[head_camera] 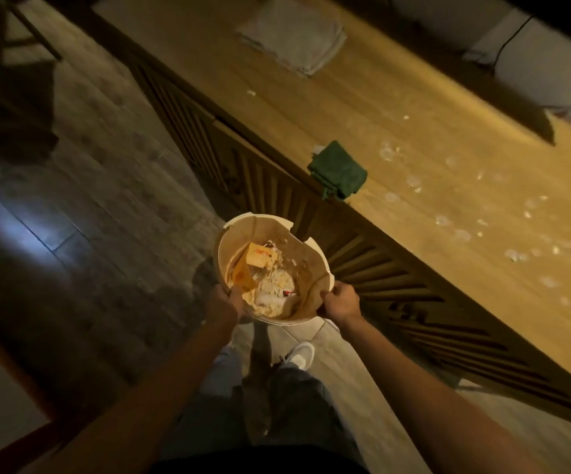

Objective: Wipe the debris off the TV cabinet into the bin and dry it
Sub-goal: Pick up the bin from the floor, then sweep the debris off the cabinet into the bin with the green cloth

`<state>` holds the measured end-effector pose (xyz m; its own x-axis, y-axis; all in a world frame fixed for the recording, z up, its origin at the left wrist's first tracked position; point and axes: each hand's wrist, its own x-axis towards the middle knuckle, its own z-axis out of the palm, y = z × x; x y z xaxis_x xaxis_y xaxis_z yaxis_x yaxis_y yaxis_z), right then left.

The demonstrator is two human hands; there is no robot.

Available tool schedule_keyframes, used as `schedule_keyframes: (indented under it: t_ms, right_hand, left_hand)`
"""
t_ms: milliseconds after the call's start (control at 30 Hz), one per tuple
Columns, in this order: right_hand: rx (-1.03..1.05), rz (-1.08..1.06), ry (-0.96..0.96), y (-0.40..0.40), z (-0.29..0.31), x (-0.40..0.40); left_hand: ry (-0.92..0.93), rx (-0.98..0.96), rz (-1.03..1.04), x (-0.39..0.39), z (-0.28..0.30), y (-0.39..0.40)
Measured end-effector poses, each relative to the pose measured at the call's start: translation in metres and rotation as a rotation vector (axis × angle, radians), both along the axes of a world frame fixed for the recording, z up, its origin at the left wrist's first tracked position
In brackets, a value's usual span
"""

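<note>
While both arms reach forward and down, the left hand (pixel 224 301) grips the near left rim of the bin (pixel 270 234), fingers curled over its edge, and the right hand (pixel 340 299) pinches the near right rim, thumb inside and fingers outside. This round, pale bin is held between them just beside the slatted front of the TV cabinet (pixel 362 97), below the level of its top. Inside the bin lie an orange carton (pixel 256 260), crumpled white paper (pixel 274 292) and other scraps. On the wooden top of the cabinet, a folded green cloth (pixel 339 172) sits at the front edge, one corner hanging slightly over, just beyond the bin. White debris (pixel 462 234) is scattered across the top to the right of the green cloth, together with faint round wet marks. Farther along the top, well apart from the green cloth, lies a folded grey towel (pixel 294 32). Below the bin, a white shoe (pixel 301 354) stands on the tiled floor (pixel 106 186). The picture is dim and somewhat blurred.
</note>
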<state>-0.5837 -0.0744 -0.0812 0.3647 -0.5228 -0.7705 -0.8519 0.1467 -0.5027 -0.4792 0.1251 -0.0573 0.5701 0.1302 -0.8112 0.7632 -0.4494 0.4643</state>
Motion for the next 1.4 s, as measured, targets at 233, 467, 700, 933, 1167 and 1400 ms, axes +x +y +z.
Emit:
schedule_keyframes:
  t_ms: [233,467,700,933,1167,1400]
  right_hand:
    - [0.049,0.114,-0.050,-0.018,0.031,0.009]
    - [-0.549,0.381,-0.259,-0.080,0.073,0.067]
    - [-0.713,0.486,-0.334,-0.137,0.086,0.153]
    - [-0.631,0.696,-0.213,-0.145,0.065,0.193]
    - [-0.593,0.533,-0.217,-0.143,0.067,0.199]
    - [-0.577,0.654,-0.277,-0.143,0.072,0.187]
  left_hand:
    - [-0.192,0.075,0.047,0.000,0.029,-0.014]
    - [-0.171,0.036,0.090,0.022,0.024,-0.019]
    - [-0.294,0.086,0.033,0.037,0.006,-0.019]
    - [-0.182,-0.037,0.197,0.063,-0.021,-0.006]
    - [-0.216,0.018,0.173,0.073,-0.034,-0.020]
    - [-0.270,-0.030,0.213,0.064,-0.033,-0.029]
